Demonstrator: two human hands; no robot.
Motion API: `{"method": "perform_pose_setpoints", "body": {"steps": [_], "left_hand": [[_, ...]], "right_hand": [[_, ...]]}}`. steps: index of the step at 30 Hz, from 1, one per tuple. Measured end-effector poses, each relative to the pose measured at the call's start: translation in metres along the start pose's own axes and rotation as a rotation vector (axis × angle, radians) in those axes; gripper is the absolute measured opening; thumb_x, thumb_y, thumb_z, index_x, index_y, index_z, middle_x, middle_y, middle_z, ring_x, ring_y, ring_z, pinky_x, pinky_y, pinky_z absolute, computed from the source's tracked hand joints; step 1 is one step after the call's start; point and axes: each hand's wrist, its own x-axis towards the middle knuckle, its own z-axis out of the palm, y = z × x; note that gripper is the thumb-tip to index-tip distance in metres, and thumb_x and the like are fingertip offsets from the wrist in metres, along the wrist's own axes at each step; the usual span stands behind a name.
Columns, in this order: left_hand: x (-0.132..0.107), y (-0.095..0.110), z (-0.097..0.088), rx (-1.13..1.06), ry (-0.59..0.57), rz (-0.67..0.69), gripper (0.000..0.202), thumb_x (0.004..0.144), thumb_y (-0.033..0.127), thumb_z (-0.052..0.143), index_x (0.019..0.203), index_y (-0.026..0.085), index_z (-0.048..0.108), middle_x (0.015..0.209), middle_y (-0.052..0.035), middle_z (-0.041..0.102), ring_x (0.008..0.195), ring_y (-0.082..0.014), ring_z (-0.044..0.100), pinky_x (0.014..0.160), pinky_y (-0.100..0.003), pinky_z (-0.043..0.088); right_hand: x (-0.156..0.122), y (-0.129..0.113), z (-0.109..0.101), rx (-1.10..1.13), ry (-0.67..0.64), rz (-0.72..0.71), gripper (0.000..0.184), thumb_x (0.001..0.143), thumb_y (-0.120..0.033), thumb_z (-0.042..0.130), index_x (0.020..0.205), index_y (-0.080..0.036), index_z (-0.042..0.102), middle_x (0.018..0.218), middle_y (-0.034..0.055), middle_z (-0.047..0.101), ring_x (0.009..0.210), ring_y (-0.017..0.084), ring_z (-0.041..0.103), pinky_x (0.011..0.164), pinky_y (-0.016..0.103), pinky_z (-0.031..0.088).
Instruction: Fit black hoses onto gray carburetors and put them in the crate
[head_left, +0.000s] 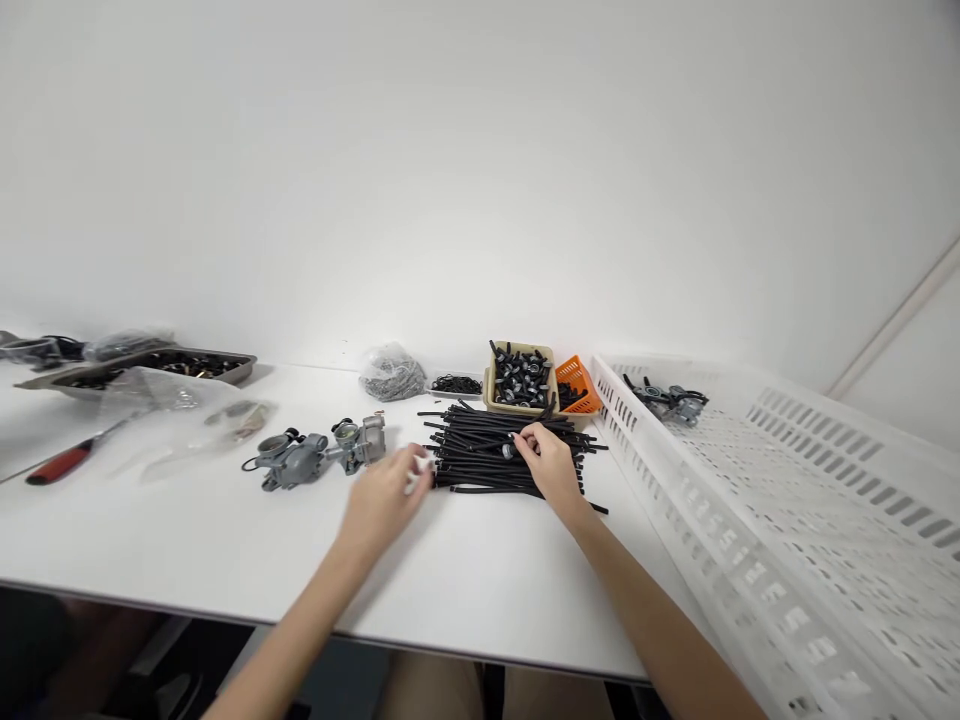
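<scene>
My right hand (551, 462) is closed, thumb and forefinger pinching a small black part with a grey round end (509, 451). It is over a pile of black rubber tubes (469, 440) laid side by side on the table. Left of the pile, my left hand (386, 495) has its fingers bent with a gap between thumb and forefinger, slightly blurred; I make out nothing held in it. Two grey metal carburetors, one (296, 462) farther left and one (360, 443) closer to that hand, sit on the white tabletop.
Behind the tubes stand a tan basket (489, 392) of black-and-grey parts, an orange basket (576, 378), and a bag of metal pieces (392, 373). A large white crate (675, 500) holding a carburetor (667, 400) flanks the right side. A red-handled screwdriver (60, 464) and metal tray (244, 368) are left.
</scene>
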Motion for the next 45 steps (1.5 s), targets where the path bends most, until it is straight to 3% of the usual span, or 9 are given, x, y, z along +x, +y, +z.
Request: {"method": "perform_pose_setpoints", "body": {"steps": [6, 10, 15, 19, 24, 30, 38, 42, 45], "left_hand": [[-0.004, -0.093, -0.028, 0.638, 0.012, -0.180, 0.032, 0.083, 0.031, 0.054, 0.105, 0.010, 0.063, 0.129, -0.0217, 0.053, 0.113, -0.0393, 0.048, 0.085, -0.051, 0.040], [0.005, -0.112, -0.026, 0.662, -0.137, -0.169, 0.028, 0.081, 0.024, 0.056, 0.106, 0.014, 0.065, 0.137, -0.0179, 0.047, 0.118, -0.0387, 0.043, 0.087, -0.052, 0.038], [0.001, -0.115, -0.021, 0.624, -0.123, -0.086, 0.027, 0.087, 0.018, 0.049, 0.108, 0.014, 0.065, 0.132, -0.0173, 0.052, 0.115, -0.0350, 0.047, 0.090, -0.048, 0.037], [-0.017, -0.097, -0.015, 0.619, -0.034, 0.104, 0.027, 0.090, 0.018, 0.047, 0.107, 0.011, 0.066, 0.130, -0.0200, 0.054, 0.114, -0.0328, 0.050, 0.093, -0.047, 0.034], [-0.033, -0.052, -0.020, 0.659, 0.115, 0.330, 0.024, 0.093, 0.024, 0.046, 0.104, 0.015, 0.065, 0.122, -0.0140, 0.060, 0.105, -0.0276, 0.053, 0.088, -0.043, 0.034], [-0.033, 0.030, -0.034, 0.454, 0.015, 0.546, 0.024, 0.095, 0.033, 0.044, 0.098, 0.015, 0.060, 0.113, -0.0113, 0.060, 0.093, -0.0225, 0.052, 0.082, -0.040, 0.033], [0.004, 0.109, 0.028, -0.101, -0.031, 0.465, 0.020, 0.090, 0.037, 0.049, 0.086, 0.017, 0.053, 0.110, -0.0093, 0.059, 0.099, -0.0236, 0.052, 0.086, -0.040, 0.037], [0.026, 0.112, 0.056, -0.527, -0.112, 0.334, 0.019, 0.081, 0.033, 0.058, 0.092, 0.020, 0.050, 0.110, -0.0078, 0.058, 0.102, -0.0210, 0.055, 0.087, -0.035, 0.043], [0.034, 0.100, 0.062, -0.656, -0.289, 0.318, 0.056, 0.074, 0.036, 0.067, 0.122, 0.020, 0.043, 0.118, -0.0088, 0.057, 0.110, -0.0241, 0.053, 0.093, -0.038, 0.042]], "right_hand": [[-0.011, -0.006, -0.001, -0.017, 0.019, -0.013, 0.029, 0.092, -0.042, 0.046, 0.075, -0.020, 0.055, 0.066, 0.0006, 0.058, 0.060, 0.014, 0.052, 0.061, 0.026, 0.038], [-0.014, 0.003, -0.001, -0.006, 0.006, 0.018, 0.030, 0.090, -0.044, 0.046, 0.074, -0.021, 0.055, 0.064, 0.0003, 0.057, 0.058, 0.014, 0.052, 0.060, 0.026, 0.038], [-0.016, 0.016, -0.002, 0.054, 0.028, 0.048, 0.031, 0.089, -0.047, 0.048, 0.073, -0.021, 0.054, 0.063, 0.0009, 0.059, 0.057, 0.015, 0.054, 0.061, 0.026, 0.039], [-0.016, 0.019, -0.003, 0.057, 0.041, 0.028, 0.032, 0.088, -0.048, 0.049, 0.073, -0.021, 0.054, 0.061, 0.0001, 0.057, 0.055, 0.014, 0.053, 0.059, 0.025, 0.039], [-0.016, 0.017, -0.006, 0.076, 0.063, 0.022, 0.032, 0.087, -0.048, 0.049, 0.072, -0.021, 0.054, 0.060, 0.0000, 0.057, 0.054, 0.014, 0.052, 0.058, 0.025, 0.038], [-0.015, 0.010, -0.008, 0.132, 0.072, 0.086, 0.030, 0.085, -0.046, 0.052, 0.071, -0.020, 0.054, 0.060, -0.0005, 0.057, 0.054, 0.014, 0.051, 0.059, 0.026, 0.039], [-0.007, 0.011, -0.015, 0.447, 0.160, 0.278, 0.030, 0.079, -0.048, 0.058, 0.069, -0.020, 0.051, 0.058, -0.0033, 0.050, 0.052, 0.012, 0.048, 0.053, 0.025, 0.040], [-0.001, 0.018, -0.024, 0.610, 0.209, 0.382, 0.032, 0.077, -0.050, 0.059, 0.068, -0.021, 0.048, 0.055, -0.0056, 0.046, 0.047, 0.010, 0.044, 0.047, 0.024, 0.038], [0.002, 0.023, -0.030, 0.681, 0.205, 0.409, 0.031, 0.076, -0.048, 0.061, 0.066, -0.022, 0.047, 0.052, -0.0069, 0.042, 0.045, 0.009, 0.041, 0.046, 0.023, 0.034]]}}
